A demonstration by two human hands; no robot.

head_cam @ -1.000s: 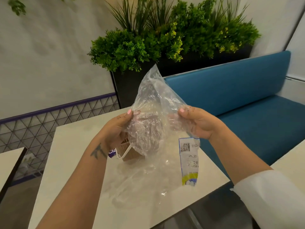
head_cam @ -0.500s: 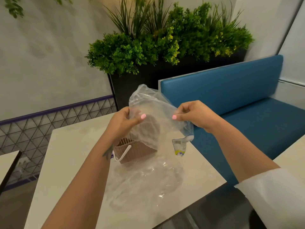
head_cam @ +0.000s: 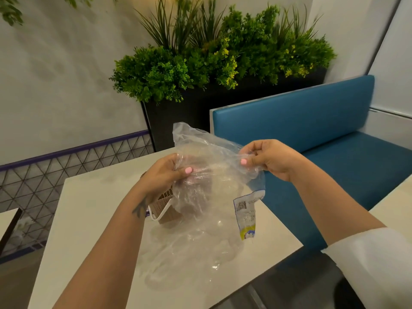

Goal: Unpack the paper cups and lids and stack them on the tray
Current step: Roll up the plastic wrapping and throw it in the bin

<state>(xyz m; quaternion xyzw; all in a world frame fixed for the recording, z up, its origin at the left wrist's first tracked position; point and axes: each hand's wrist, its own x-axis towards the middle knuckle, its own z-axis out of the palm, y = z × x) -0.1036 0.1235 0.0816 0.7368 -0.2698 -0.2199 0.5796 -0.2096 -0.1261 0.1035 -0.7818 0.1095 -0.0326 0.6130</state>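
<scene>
I hold a crumpled clear plastic bag (head_cam: 209, 161) above the table between both hands. My left hand (head_cam: 165, 175) grips its left side and my right hand (head_cam: 267, 159) pinches its upper right edge. A printed label (head_cam: 245, 217) with a yellow and blue end hangs from the bag's lower right. Behind the bag, a small brown woven basket (head_cam: 166, 208) with a white handle stands on the table, partly hidden. More clear plastic wrap (head_cam: 191, 253) lies spread on the table below. I see no cups or lids.
The white table (head_cam: 89, 219) ends close in front and at the right. A blue bench (head_cam: 312, 134) runs along the right. A black planter with green plants (head_cam: 200, 70) stands behind the table. A second table corner (head_cam: 392, 208) shows at the right.
The bag has been gathered and lowered; its tall peak has collapsed. My hands turned so the thumbs face me and my right hand pulled outward. The label dropped lower.
</scene>
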